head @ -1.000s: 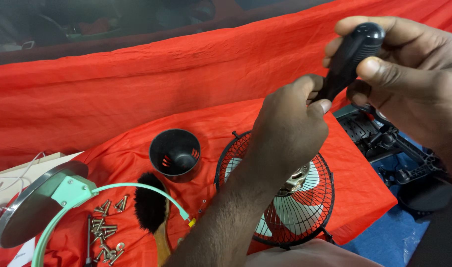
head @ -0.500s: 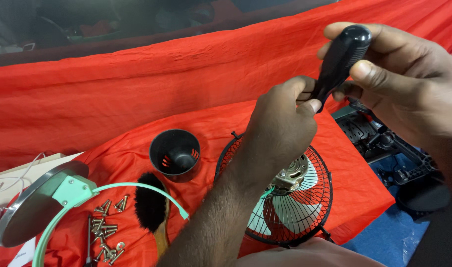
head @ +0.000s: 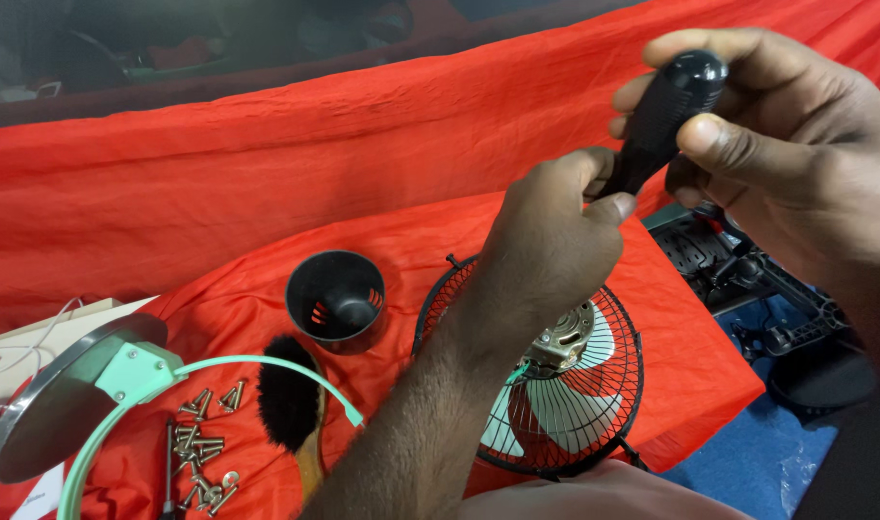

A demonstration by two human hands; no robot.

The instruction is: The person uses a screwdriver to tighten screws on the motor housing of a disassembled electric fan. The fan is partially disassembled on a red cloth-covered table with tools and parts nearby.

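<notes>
My right hand [head: 796, 164] grips the black handle of a screwdriver [head: 666, 111], raised in front of me. My left hand [head: 551, 246] is closed around the lower end of that tool, where the shaft is hidden by my fingers. Below both hands lies a small fan [head: 565, 385] with a black wire grille, pale green blades and a bare metal motor at its centre, resting on the red cloth [head: 267, 193].
A black plastic cup-shaped cover [head: 336, 299] stands left of the fan. A black-bristled brush [head: 291, 404], several loose screws [head: 204, 448], a mint-green ring and round base [head: 84, 404] lie at the left. A black tool case [head: 738, 274] sits at the right.
Both hands have shifted slightly left and up with the screwdriver. The fan's motor shows more from under my left hand.
</notes>
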